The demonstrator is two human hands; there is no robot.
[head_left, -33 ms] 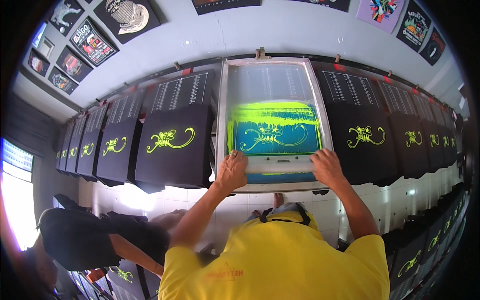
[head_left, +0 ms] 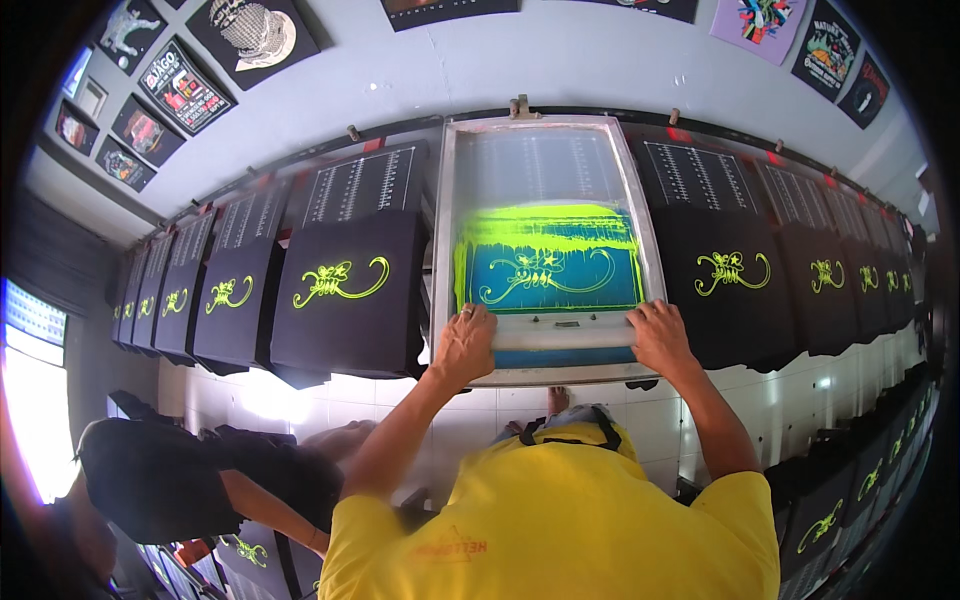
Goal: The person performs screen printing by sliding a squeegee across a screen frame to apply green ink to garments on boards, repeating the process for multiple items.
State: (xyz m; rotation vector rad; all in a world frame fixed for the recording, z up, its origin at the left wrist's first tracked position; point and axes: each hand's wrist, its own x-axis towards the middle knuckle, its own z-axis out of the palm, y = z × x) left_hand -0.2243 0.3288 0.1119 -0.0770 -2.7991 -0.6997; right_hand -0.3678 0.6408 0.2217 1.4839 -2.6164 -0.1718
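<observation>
A screen-printing frame (head_left: 652,245) lies over the middle board, its blue-green mesh (head_left: 560,282) streaked with neon yellow-green ink (head_left: 540,225). A swirling design shows through the mesh. Across the near part of the screen lies a wide, pale squeegee (head_left: 560,327). My left hand (head_left: 466,343) grips its left end, a ring on one finger. My right hand (head_left: 660,338) is closed over the right end. The squeegee's lower edge, against the mesh, is hidden.
Dark shirts (head_left: 345,290) printed with the neon design lie on boards to both sides, in a row. A metal clamp (head_left: 522,107) sits at the frame's far edge. Another person in black (head_left: 160,480) bends over more shirts at lower left. Printed posters (head_left: 187,83) hang on the wall.
My right hand has shifted slightly right along the squeegee. The thin yellow-green ink strip visible below the squeegee before is now mostly out of sight. My left hand has stayed nearly still.
</observation>
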